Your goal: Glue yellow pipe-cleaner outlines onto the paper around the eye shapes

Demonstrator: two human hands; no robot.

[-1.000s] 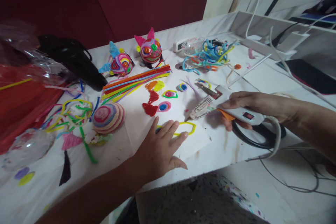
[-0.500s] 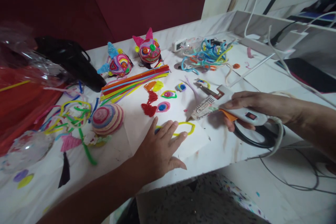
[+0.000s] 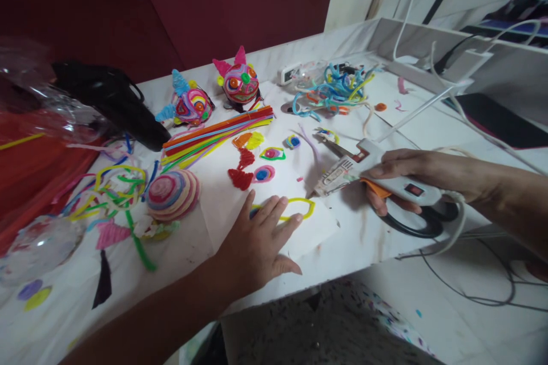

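My left hand [image 3: 259, 242] lies with fingers spread on a white paper sheet [image 3: 222, 217], pressing a yellow pipe-cleaner outline [image 3: 309, 211] shaped like an eye; a blue bit shows partly under the fingers. My right hand [image 3: 398, 177] is wrapped round a white glue gun [image 3: 368, 165] with an orange trigger. Its nozzle points down at the outline's right end; whether it touches, I cannot tell. Above the left hand lie a pink-and-blue eye piece [image 3: 262, 174], a green-edged eye piece [image 3: 273, 153] and red fuzzy pieces [image 3: 242, 178]. Black-handled scissors [image 3: 413, 222] lie partly beneath the glue gun.
Two decorated heads [image 3: 237, 82] [image 3: 192, 105] stand at the back, behind a bundle of pipe cleaners [image 3: 218, 134]. A striped dome [image 3: 173, 194] sits left of the paper. Tangled blue pipe cleaners [image 3: 338, 88], a dark phone-like slab [image 3: 492, 120] and cables occupy the right side.
The view has shifted slightly, so everything sits a little further left. Both hands keep nearly the same pose, the left on the outline, the right holding the glue gun at its right end.
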